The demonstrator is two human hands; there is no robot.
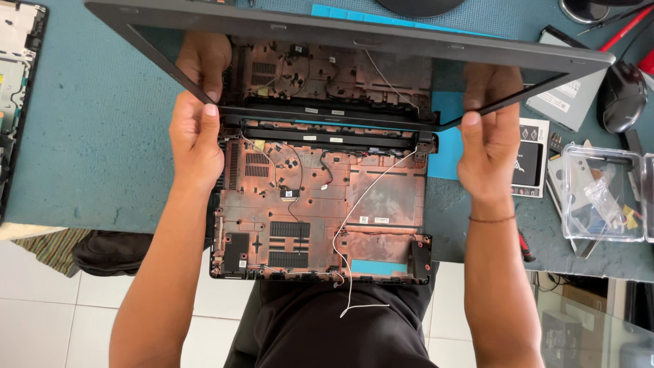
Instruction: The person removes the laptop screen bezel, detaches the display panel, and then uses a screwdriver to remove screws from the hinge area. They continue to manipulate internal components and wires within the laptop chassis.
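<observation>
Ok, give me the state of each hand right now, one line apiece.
Left hand: closed, gripping the left edge of the laptop screen panel.
Right hand: closed, gripping the panel's right lower corner.

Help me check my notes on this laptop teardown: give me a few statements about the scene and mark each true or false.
1. Both hands grip the lower edge of the screen panel: the left hand and right hand. True.
2. The laptop base has its keyboard fitted. False: it is an open shell, with bare wires inside.
3. A white wire trails off the base's near edge. True.
4. A computer mouse lies left of the laptop. False: it is on the right.
</observation>
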